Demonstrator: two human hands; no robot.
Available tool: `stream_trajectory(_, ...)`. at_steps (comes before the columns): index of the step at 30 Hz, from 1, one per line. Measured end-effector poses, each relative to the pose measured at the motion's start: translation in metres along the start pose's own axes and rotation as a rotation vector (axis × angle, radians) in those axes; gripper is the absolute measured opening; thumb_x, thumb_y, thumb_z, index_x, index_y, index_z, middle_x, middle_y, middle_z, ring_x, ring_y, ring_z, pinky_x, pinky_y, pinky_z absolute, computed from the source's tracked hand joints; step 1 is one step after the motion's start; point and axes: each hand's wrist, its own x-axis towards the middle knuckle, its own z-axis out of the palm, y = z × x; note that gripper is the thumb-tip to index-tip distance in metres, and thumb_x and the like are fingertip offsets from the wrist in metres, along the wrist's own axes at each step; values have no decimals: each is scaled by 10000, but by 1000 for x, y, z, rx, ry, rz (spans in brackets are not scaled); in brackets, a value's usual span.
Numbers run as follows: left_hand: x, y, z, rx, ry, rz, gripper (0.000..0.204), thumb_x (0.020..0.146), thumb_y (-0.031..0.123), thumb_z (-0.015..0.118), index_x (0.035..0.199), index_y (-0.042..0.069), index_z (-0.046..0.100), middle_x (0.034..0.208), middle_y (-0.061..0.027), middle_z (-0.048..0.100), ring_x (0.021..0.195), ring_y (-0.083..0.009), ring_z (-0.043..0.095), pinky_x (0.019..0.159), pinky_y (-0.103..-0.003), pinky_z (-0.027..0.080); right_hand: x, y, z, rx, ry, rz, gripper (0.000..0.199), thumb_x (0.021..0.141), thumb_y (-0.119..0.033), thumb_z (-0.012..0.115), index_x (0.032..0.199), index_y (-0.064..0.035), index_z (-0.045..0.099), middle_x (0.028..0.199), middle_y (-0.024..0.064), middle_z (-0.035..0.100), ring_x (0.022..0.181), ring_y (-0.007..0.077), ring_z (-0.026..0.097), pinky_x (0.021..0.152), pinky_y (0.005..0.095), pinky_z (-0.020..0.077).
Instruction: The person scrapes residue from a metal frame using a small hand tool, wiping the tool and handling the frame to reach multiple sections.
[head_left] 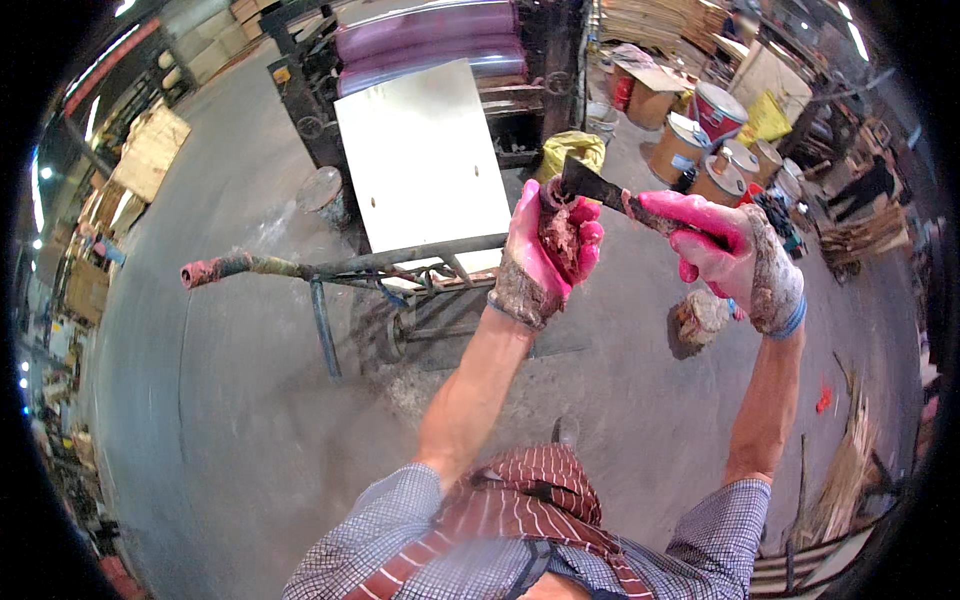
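My left hand (545, 245), in a pink-stained work glove with a grimy cuff, is closed round a dark piece crusted with pinkish residue (562, 240). A metal bar (400, 257) runs behind that hand; whether the piece joins it I cannot tell. My right hand (725, 245), gloved alike, grips a scraper (598, 187) by its handle. Its dark, flat blade points left and lies across the top of the crusted piece, at the left hand's fingertips. Both hands are raised in front of me, above the floor.
Ahead stands a machine with purple rollers (430, 45), a large white sheet (420, 160) leaning below them. The bar's pinkish end (192, 274) juts out left. Drums (680, 145) and a yellow bag (573, 153) stand right. A pale lump (702, 318) lies on the floor (250, 400).
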Motion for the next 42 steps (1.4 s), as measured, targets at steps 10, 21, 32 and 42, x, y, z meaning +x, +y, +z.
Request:
stream_trajectory(10,4,-10,0,-92,70,125,632,967,635,511,996,40,723,898,-129,746,698,-261,709,600,-349,615,92,41,-43,59,-456,-313,392,961,-130,600,1343,-188,662,675,-37,611,575,39,536,474,216,415)
stream_trajectory(21,-1,-6,-4,-22,35,135,714,928,654,542,1107,-23,680,956,-148,723,773,-255,706,623,-371,623,171,47,-42,264,-908,-252,399,989,-145,558,1376,-61,607,696,26,657,481,35,475,417,189,347)
stream_trajectory(32,-4,-6,13,1,177,180,716,941,679,481,1027,-3,682,916,-167,725,700,-264,694,543,-365,615,91,-32,-70,-369,-502,-362,363,985,-139,556,1326,-187,669,728,-3,659,538,38,542,428,203,414)
stream_trajectory(42,-1,-3,6,-31,48,148,774,954,664,489,1167,-66,630,1067,-225,685,862,-301,688,725,-361,630,174,-21,-77,-102,-895,-232,374,946,-138,616,1311,-72,665,666,34,672,493,40,546,410,189,406)
